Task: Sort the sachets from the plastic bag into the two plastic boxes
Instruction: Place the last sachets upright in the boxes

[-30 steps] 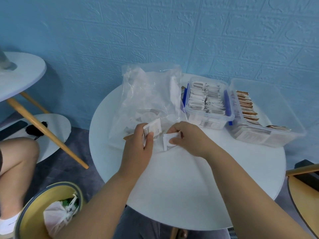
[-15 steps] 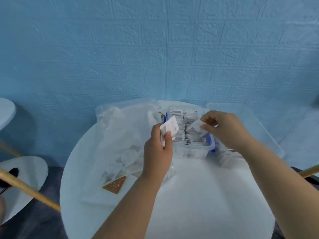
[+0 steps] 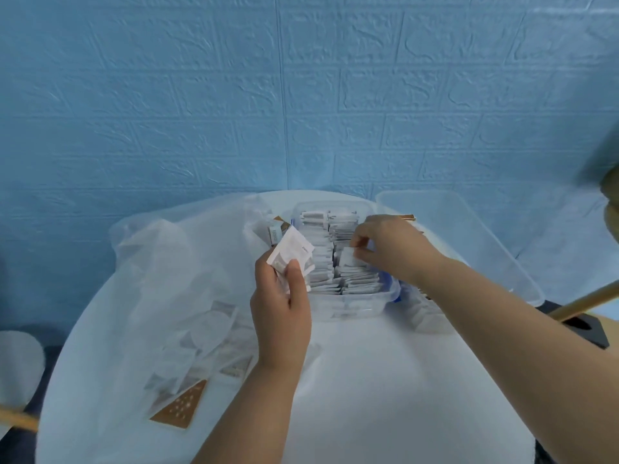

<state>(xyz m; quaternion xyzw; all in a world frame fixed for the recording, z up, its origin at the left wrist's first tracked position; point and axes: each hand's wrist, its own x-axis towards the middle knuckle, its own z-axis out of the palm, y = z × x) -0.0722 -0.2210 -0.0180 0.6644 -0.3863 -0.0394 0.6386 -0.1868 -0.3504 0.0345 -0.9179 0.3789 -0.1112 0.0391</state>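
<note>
My left hand [image 3: 283, 306] holds a small stack of white sachets [image 3: 291, 251] upright, just left of the near plastic box [image 3: 351, 309]. That clear box with blue clips is packed with rows of white sachets. My right hand [image 3: 390, 247] is over the box, pinching one white sachet [image 3: 348, 257] down among the rows. The clear plastic bag [image 3: 174, 262] lies to the left with several loose sachets inside, one of them brown [image 3: 182, 405]. The second plastic box [image 3: 469, 236] stands to the right, its contents mostly hidden behind my right arm.
The boxes and bag rest on a round white table [image 3: 368, 396] against a blue brick-pattern wall. A wooden leg [image 3: 589, 301] and a dark seat show at the right edge; another wooden leg [image 3: 16, 420] pokes in at lower left.
Both hands rose from the bag's mouth to the near box. My right hand carried its sachet over the box and lowered it into the rows; the view tilted up.
</note>
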